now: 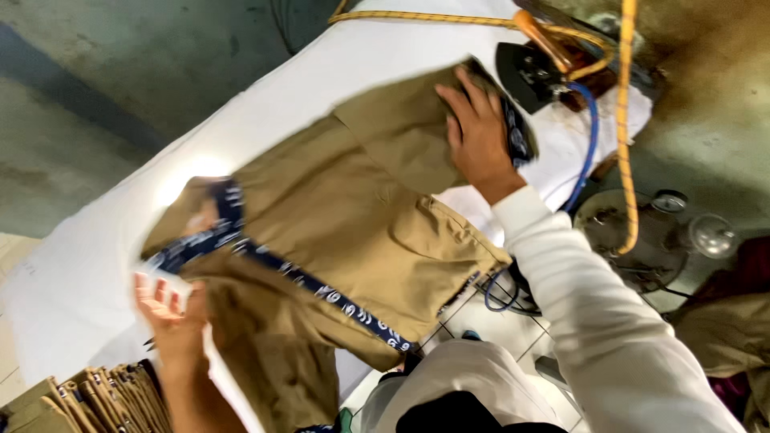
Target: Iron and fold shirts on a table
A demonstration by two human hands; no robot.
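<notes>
A pair of khaki shorts [345,216] with a dark blue patterned waistband trim [321,289] lies spread across a white padded ironing board [265,96]. My right hand [477,132] presses flat on the far leg of the shorts, fingers spread over the cloth near its patterned hem. My left hand [168,317] is at the near left, palm up with fingers apart, at the waistband end of the shorts; whether it pinches the cloth is hard to tell.
A dark steam iron [533,72] rests at the board's far right end, with a blue hose [589,136] and yellow braided cord [626,120]. A stack of folded khaki garments [88,401] sits at the bottom left. A round metal vessel [634,232] stands on the floor at right.
</notes>
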